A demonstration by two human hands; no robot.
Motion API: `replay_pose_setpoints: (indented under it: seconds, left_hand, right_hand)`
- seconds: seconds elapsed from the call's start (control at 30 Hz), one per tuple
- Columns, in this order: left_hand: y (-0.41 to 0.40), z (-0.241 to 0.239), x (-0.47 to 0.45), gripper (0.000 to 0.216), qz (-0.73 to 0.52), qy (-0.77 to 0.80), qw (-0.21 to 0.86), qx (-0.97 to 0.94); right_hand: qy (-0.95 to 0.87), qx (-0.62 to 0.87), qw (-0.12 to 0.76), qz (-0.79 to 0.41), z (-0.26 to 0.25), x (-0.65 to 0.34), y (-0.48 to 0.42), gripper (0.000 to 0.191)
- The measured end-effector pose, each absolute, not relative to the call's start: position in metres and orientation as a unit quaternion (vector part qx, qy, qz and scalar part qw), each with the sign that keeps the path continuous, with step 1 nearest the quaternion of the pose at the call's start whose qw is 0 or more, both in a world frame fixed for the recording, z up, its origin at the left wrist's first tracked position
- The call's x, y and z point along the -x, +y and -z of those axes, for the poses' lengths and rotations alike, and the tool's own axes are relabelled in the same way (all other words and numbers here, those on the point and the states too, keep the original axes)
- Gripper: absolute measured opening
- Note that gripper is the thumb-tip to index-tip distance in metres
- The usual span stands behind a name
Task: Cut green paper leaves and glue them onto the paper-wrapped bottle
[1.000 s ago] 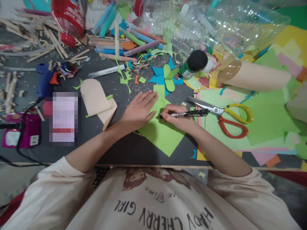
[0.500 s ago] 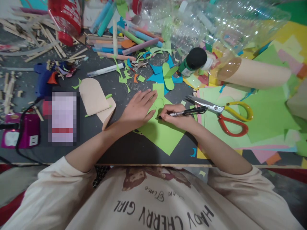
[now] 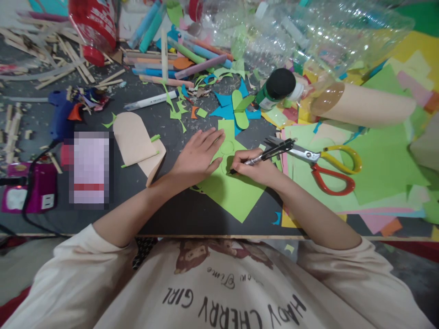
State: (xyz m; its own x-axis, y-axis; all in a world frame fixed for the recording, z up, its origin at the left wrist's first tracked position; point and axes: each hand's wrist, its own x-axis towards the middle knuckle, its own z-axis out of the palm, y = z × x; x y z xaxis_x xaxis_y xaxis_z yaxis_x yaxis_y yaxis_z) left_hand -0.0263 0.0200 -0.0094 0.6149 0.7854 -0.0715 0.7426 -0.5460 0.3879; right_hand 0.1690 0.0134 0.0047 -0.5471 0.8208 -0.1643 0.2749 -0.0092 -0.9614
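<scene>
A sheet of light green paper (image 3: pixel 240 196) lies askew near the table's front edge, with a small circle and a curved line below it drawn in dark ink. My left hand (image 3: pixel 199 155) rests flat on its left side, fingers spread. Gripped in my right hand (image 3: pixel 252 167) is a pen (image 3: pixel 267 153), slanting up to the right, its tip on the paper at the lower end of the curve. Just right of the pen lie scissors (image 3: pixel 312 157) with one yellow and one red handle, blades apart, partly on stacked coloured paper (image 3: pixel 384 160).
Left of my hands are a cut beige paper piece (image 3: pixel 133 137), a blue glue gun (image 3: pixel 60 114) and a purple box (image 3: pixel 30 187). Behind lie a white marker (image 3: pixel 151 100), blue and green cutouts (image 3: pixel 222 107), a black-capped bottle (image 3: pixel 276 89), several markers (image 3: pixel 202 64) and clear plastic bottles (image 3: pixel 308 36).
My right hand and the pen have shifted slightly right and down, and the pen stands a little steeper. The drawn curve has grown longer. My left hand stays put.
</scene>
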Motion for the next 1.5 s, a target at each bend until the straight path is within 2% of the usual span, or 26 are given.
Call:
replay_pose_setpoints:
  seconds: [0.23, 0.5, 0.63, 0.9, 1.5]
  left_hand:
    - [0.019, 0.010, 0.027, 0.054, -0.057, 0.437, 0.194, -0.876]
    - [0.018, 0.009, 0.028, 0.068, -0.056, 0.436, 0.198, -0.876]
    - [0.018, 0.008, 0.029, 0.069, -0.051, 0.450, 0.202, -0.868]
    - [0.018, 0.007, 0.029, 0.071, -0.044, 0.453, 0.208, -0.866]
    - [0.017, 0.011, 0.030, 0.068, -0.059, 0.442, 0.202, -0.872]
  right_hand:
    - [-0.663, 0.414, 0.239, -0.576, -0.006, -0.169, 0.014, 0.015]
    - [-0.560, 0.518, 0.352, -0.542, -0.001, -0.180, 0.016, 0.019]
    - [-0.579, 0.521, 0.336, -0.529, 0.000, -0.182, 0.018, 0.022]
    - [-0.645, 0.538, 0.295, -0.455, 0.000, -0.178, 0.014, 0.009]
    - [-0.671, 0.530, 0.293, -0.428, 0.000, -0.176, 0.014, 0.011]
